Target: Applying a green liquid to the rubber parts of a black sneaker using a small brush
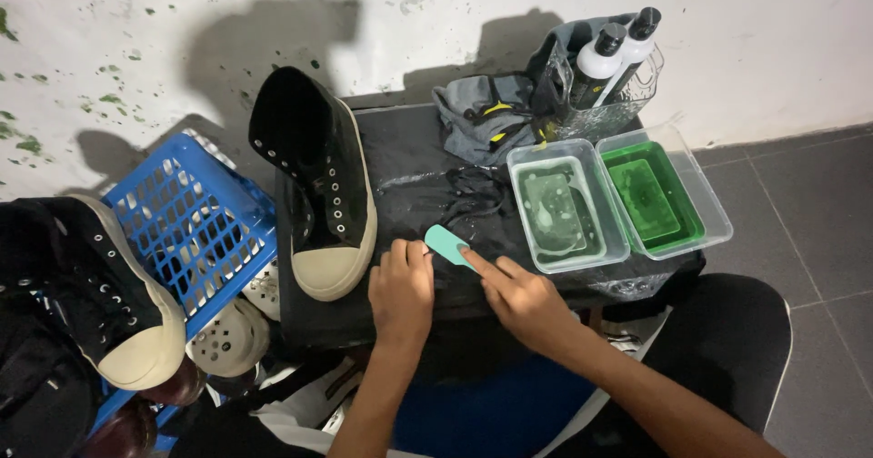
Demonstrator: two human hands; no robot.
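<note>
A black table (409,149) is standing against the far wall. A black high-top shoe (320,181) is resting upright on its left part. Two clear tubs (566,205) of green liquid are sitting at the right. The right hand (526,301) is gripping a teal brush (447,244) at the near edge. The left hand (401,290) is lying loosely curled, pressing on the tabletop just beside the brush.

Dim indoor light from the front cast hard shadows on the wall (182,21); frame sharp, dark corners
</note>
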